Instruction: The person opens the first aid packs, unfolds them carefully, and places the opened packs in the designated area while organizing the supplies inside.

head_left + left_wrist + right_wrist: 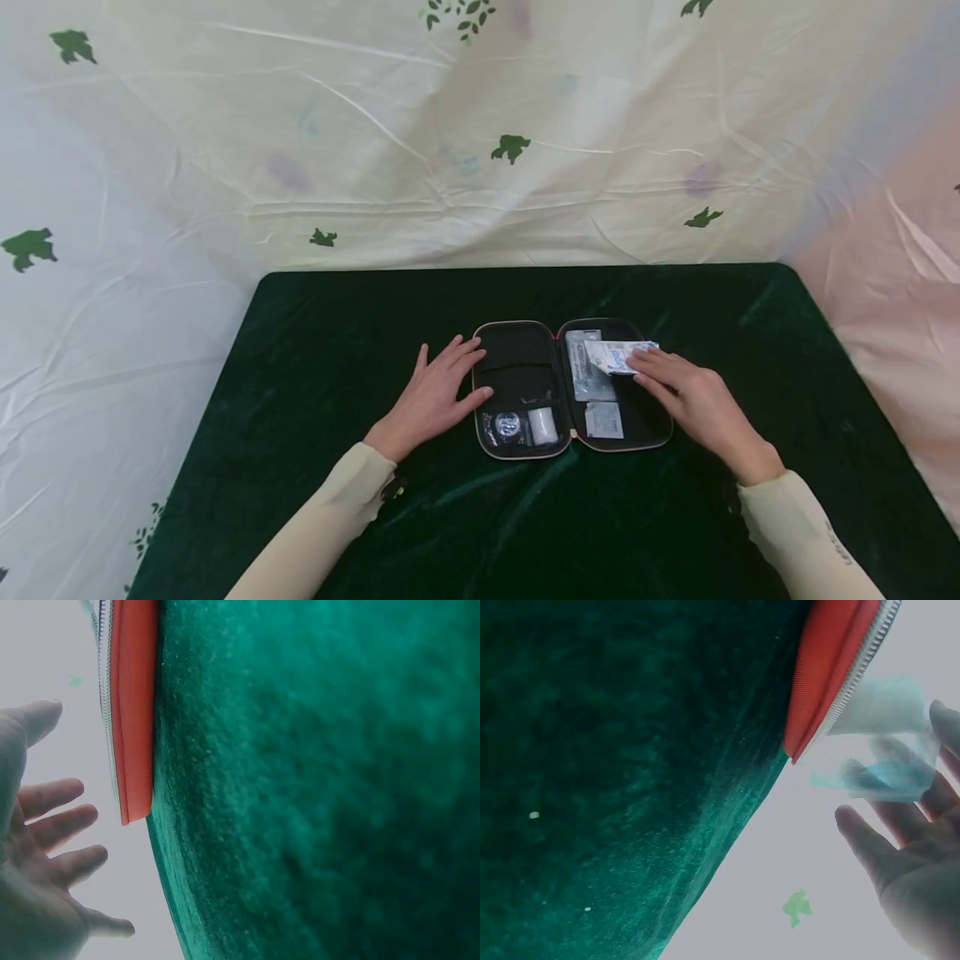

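A zip case (517,343) with a black inside and a red outer shell (137,712) lies unfolded on the table. My left hand (437,398) is at its left rim, fingers spread and holding nothing. Above the right half, my right hand (693,396) pinches a white packet with blue print (609,356) by its right end. Beneath that packet sits a clear packet (588,379), with a small flat sachet (604,420) below it. The left half's pocket holds a white roll (543,426) and a round item in clear wrap (507,425).
Dark green velvety cloth (360,317) covers the table under the case. Pale cloth with green leaf-like prints (512,148) hangs behind and at both sides of the table.
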Demonstrator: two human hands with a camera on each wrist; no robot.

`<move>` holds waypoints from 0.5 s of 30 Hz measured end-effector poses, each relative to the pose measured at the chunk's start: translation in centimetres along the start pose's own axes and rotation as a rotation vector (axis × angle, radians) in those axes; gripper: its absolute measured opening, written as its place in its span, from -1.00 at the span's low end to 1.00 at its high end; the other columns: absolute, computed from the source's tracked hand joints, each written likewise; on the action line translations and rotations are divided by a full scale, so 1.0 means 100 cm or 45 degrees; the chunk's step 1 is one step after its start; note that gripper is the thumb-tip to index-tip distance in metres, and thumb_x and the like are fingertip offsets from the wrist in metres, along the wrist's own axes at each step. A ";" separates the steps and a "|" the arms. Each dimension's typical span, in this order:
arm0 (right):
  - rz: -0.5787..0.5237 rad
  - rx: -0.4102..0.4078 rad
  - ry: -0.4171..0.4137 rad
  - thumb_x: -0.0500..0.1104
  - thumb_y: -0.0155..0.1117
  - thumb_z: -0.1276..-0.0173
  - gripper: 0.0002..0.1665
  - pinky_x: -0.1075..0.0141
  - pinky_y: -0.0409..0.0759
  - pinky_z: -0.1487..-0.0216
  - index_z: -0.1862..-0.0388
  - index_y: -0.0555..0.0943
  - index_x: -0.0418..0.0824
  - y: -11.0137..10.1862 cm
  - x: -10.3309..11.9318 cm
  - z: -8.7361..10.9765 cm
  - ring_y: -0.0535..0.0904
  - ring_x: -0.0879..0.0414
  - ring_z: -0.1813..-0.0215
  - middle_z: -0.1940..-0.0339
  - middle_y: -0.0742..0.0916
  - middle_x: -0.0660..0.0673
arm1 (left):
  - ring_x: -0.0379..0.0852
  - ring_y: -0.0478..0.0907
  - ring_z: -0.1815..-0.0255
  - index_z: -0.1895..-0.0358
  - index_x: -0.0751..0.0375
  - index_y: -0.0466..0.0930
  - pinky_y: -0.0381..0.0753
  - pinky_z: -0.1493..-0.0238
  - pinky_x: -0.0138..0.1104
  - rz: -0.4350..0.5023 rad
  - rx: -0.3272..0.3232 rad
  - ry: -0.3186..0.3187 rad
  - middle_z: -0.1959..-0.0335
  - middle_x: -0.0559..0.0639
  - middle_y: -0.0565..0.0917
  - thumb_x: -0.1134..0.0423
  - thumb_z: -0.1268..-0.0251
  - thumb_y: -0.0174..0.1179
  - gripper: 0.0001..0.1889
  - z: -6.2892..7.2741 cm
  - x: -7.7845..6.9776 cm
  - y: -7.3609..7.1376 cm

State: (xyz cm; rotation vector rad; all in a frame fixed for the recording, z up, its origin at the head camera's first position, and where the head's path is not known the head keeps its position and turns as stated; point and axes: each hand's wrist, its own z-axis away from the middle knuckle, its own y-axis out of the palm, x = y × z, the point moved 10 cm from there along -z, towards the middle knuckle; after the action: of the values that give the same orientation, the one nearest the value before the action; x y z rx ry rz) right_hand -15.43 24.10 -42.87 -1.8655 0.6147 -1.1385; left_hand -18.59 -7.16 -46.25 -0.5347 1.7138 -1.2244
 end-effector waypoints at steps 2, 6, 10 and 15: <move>0.012 -0.065 -0.019 -0.32 0.38 -0.43 -0.51 -0.27 0.47 -0.27 -0.33 0.67 -0.11 -0.006 0.003 -0.001 0.55 -0.23 -0.39 -0.30 0.70 -0.18 | 0.12 0.09 -0.66 -0.50 0.10 0.43 -0.07 -0.49 0.41 0.009 -0.007 0.002 -0.61 0.05 0.29 -0.22 -0.50 0.16 -0.32 0.000 0.000 0.000; 0.034 -0.193 -0.053 -0.41 0.44 -0.33 -0.48 0.13 0.52 -0.30 -0.25 0.71 -0.13 -0.016 0.008 -0.004 0.64 -0.13 -0.30 -0.23 0.75 -0.13 | 0.13 0.09 -0.65 -0.50 0.10 0.43 -0.08 -0.49 0.41 0.024 -0.011 -0.002 -0.62 0.06 0.28 -0.20 -0.50 0.17 -0.33 0.001 0.002 0.000; -0.004 -0.317 -0.042 -0.45 0.41 -0.34 -0.55 0.62 0.35 -0.24 -0.19 0.74 -0.20 -0.025 0.012 -0.006 0.74 -0.11 -0.13 -0.15 0.78 -0.16 | 0.14 0.09 -0.65 -0.50 0.09 0.43 -0.08 -0.49 0.41 0.019 -0.011 -0.012 -0.62 0.07 0.28 -0.19 -0.50 0.18 -0.34 0.001 0.004 0.001; -0.131 -0.469 0.079 -0.38 0.33 -0.45 -0.70 0.72 0.42 -0.03 -0.13 0.74 -0.29 -0.036 0.014 -0.007 0.79 -0.13 0.10 -0.02 0.81 -0.26 | 0.15 0.09 -0.65 -0.50 0.09 0.43 -0.07 -0.49 0.41 0.016 -0.012 -0.021 -0.62 0.07 0.28 -0.19 -0.50 0.19 -0.34 0.001 0.004 0.000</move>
State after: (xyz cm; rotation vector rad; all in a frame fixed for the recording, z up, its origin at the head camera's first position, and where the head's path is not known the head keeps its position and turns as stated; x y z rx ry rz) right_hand -15.46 24.62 -38.96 -2.1999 0.8151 -1.2150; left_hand -18.69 -7.56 -46.47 -0.5374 1.7069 -1.2005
